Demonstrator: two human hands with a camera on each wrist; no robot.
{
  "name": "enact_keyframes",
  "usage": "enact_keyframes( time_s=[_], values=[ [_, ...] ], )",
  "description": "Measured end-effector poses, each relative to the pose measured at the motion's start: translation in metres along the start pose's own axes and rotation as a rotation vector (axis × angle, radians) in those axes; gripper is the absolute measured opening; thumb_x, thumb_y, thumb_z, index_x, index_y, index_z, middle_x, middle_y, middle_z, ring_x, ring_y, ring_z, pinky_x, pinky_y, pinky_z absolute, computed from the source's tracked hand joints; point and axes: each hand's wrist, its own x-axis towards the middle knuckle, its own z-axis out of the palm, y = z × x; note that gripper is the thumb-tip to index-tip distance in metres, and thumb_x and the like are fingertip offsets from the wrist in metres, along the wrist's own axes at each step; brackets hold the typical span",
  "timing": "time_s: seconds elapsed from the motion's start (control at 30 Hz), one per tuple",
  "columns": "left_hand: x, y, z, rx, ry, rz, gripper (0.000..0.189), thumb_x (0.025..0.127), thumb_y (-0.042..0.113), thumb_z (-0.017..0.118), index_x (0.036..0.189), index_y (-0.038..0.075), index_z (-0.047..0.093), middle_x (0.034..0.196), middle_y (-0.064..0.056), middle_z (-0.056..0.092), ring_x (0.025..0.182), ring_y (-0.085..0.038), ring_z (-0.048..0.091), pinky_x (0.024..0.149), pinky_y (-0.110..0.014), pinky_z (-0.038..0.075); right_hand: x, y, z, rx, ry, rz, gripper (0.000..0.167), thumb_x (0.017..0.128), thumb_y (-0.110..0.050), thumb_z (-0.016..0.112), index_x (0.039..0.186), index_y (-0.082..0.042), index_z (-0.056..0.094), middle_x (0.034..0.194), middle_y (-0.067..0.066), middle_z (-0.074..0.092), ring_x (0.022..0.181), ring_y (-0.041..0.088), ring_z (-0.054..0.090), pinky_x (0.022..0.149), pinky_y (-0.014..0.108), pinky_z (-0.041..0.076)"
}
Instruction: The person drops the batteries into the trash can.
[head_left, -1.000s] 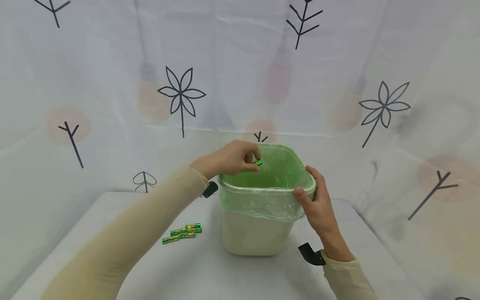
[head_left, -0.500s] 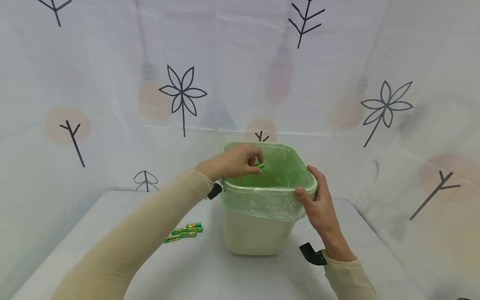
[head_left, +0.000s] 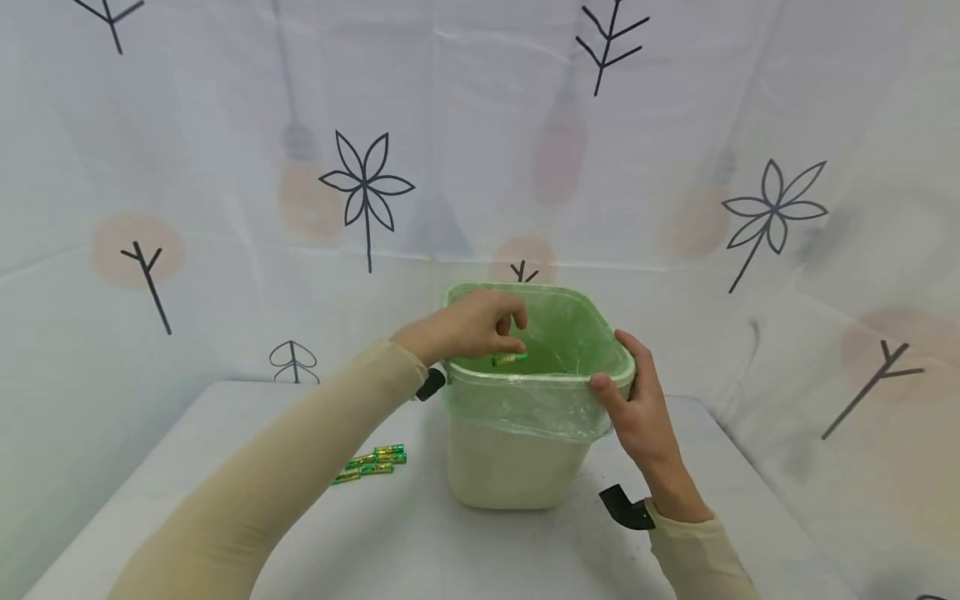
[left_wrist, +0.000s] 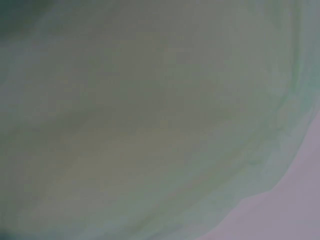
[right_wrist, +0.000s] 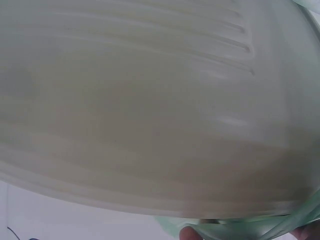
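Note:
A cream trash bin (head_left: 517,467) stands on the table, its rim lined with a green plastic bag (head_left: 525,408). My left hand (head_left: 480,323) hangs over the bin's mouth at its left side, fingers bent and thumb apart from them. Just beneath its fingertips a green and gold battery (head_left: 510,359) is in the air inside the bin, blurred and free of the hand. My right hand (head_left: 637,400) grips the right front corner of the rim, thumb in front. The right wrist view shows the bin's ribbed wall (right_wrist: 150,100) close up; the left wrist view has bag and bin blurred.
Several more green and gold batteries (head_left: 377,468) lie on the white table (head_left: 390,542) left of the bin, partly behind my left forearm. A patterned white cloth (head_left: 450,125) hangs behind the table.
My left hand moved slightly right and down over the bin, then let go of the battery, which has dropped below the fingers. The right hand keeps its grip on the rim.

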Motion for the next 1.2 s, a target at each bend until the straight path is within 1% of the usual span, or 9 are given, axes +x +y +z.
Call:
enact_keyframes(
  time_s=[0.4,0.5,0.6,0.73,0.87,0.97,1.03,1.13,1.2],
  values=[
    [-0.001,0.000,0.000,-0.004,-0.006,-0.014,0.025,0.089,0.029,0.069,0.106,0.012,0.060,0.081,-0.001,0.058,0.072,-0.014,0.052,0.071,-0.027,0.045,-0.001,-0.001,0.000,-0.005,-0.012,-0.004,0.065,0.094,-0.022,0.061,0.149,-0.023,0.025,0.131,0.015,0.044,0.107,0.024,0.050,0.083,0.018,0.044],
    [-0.002,-0.001,-0.006,-0.029,0.016,-0.013,0.026,0.090,0.029,0.068,0.108,0.012,0.060,0.082,-0.001,0.057,0.073,-0.015,0.052,0.071,-0.027,0.044,-0.001,-0.001,0.001,0.001,-0.010,-0.001,0.065,0.094,-0.021,0.061,0.149,-0.023,0.025,0.131,0.015,0.044,0.106,0.024,0.050,0.083,0.018,0.045],
    [-0.007,-0.003,-0.017,-0.049,0.061,-0.007,0.026,0.091,0.028,0.067,0.109,0.011,0.060,0.081,-0.001,0.057,0.073,-0.015,0.052,0.072,-0.029,0.045,-0.001,-0.001,0.001,0.003,-0.009,-0.002,0.064,0.095,-0.021,0.060,0.149,-0.022,0.026,0.131,0.016,0.044,0.107,0.025,0.050,0.083,0.018,0.045],
    [-0.023,-0.006,-0.032,-0.053,0.120,0.003,0.026,0.090,0.027,0.068,0.108,0.010,0.061,0.078,0.000,0.058,0.073,-0.015,0.053,0.073,-0.030,0.046,0.000,-0.002,0.000,-0.003,-0.007,-0.005,0.065,0.094,-0.021,0.061,0.149,-0.019,0.026,0.131,0.016,0.044,0.106,0.024,0.050,0.083,0.018,0.044],
    [-0.044,-0.015,-0.040,-0.042,0.160,0.011,0.024,0.089,0.026,0.069,0.104,0.009,0.062,0.074,0.000,0.057,0.071,-0.015,0.052,0.071,-0.031,0.046,0.000,-0.002,0.000,0.006,0.001,-0.005,0.066,0.094,-0.019,0.061,0.149,-0.013,0.026,0.131,0.016,0.044,0.106,0.022,0.049,0.084,0.018,0.043],
    [-0.060,-0.024,-0.042,-0.038,0.189,0.009,0.024,0.088,0.025,0.070,0.103,0.008,0.062,0.073,0.000,0.056,0.067,-0.015,0.050,0.067,-0.031,0.045,-0.001,-0.002,-0.001,0.010,0.005,0.000,0.066,0.094,-0.018,0.061,0.149,-0.012,0.026,0.131,0.016,0.044,0.107,0.021,0.049,0.084,0.018,0.042],
    [-0.071,-0.030,-0.041,-0.043,0.204,-0.005,0.023,0.088,0.023,0.070,0.104,0.008,0.062,0.074,0.000,0.055,0.065,-0.015,0.050,0.064,-0.031,0.045,-0.001,-0.002,-0.001,0.004,0.005,0.002,0.066,0.094,-0.018,0.061,0.149,-0.013,0.026,0.130,0.015,0.044,0.106,0.021,0.049,0.084,0.018,0.043],
    [-0.088,-0.038,-0.038,-0.052,0.213,-0.053,0.023,0.088,0.022,0.070,0.105,0.009,0.062,0.075,0.001,0.056,0.064,-0.015,0.050,0.062,-0.031,0.046,0.000,-0.001,-0.001,0.001,0.003,0.000,0.065,0.094,-0.019,0.061,0.149,-0.016,0.026,0.131,0.015,0.044,0.106,0.020,0.049,0.084,0.018,0.043],
    [-0.099,-0.044,-0.034,-0.059,0.205,-0.092,0.022,0.089,0.022,0.070,0.106,0.010,0.062,0.076,0.001,0.056,0.065,-0.015,0.051,0.061,-0.031,0.046,0.000,-0.001,-0.001,0.001,0.003,-0.004,0.064,0.094,-0.020,0.061,0.148,-0.018,0.027,0.130,0.014,0.044,0.106,0.020,0.050,0.084,0.019,0.043]
  ],
)
